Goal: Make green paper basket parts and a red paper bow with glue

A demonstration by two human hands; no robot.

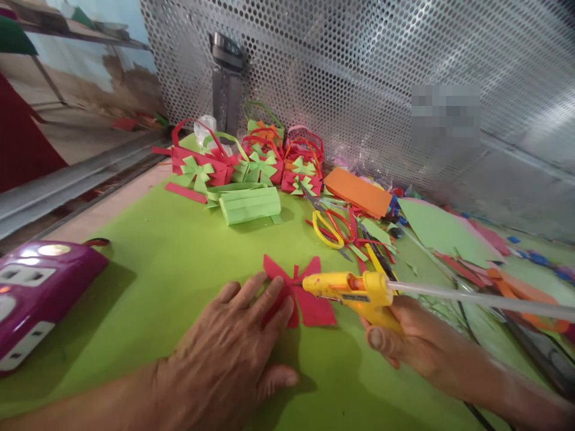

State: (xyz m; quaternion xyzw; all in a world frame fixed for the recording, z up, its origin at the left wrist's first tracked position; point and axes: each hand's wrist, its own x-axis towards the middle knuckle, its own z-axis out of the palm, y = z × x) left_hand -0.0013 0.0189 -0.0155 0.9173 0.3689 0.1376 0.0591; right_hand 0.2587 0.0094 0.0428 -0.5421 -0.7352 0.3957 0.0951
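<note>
A red paper bow shape (317, 302) lies flat on the green table surface (179, 251). My left hand (238, 341) rests palm down, fingers spread, with its fingertips on the bow's left part. In my right hand (399, 335) is a yellow glue gun (350, 287), gripped by its handle. Its nozzle points left and meets the middle of the bow. A long translucent glue stick (471, 298) sticks out of the gun's back end toward the right edge.
Small red and green paper baskets (202, 167) stand at the back, beside a folded green paper piece (250, 206). Scissors (327, 230) and an orange paper stack (358, 191) lie behind the gun. A purple power strip (49, 299) is at the left.
</note>
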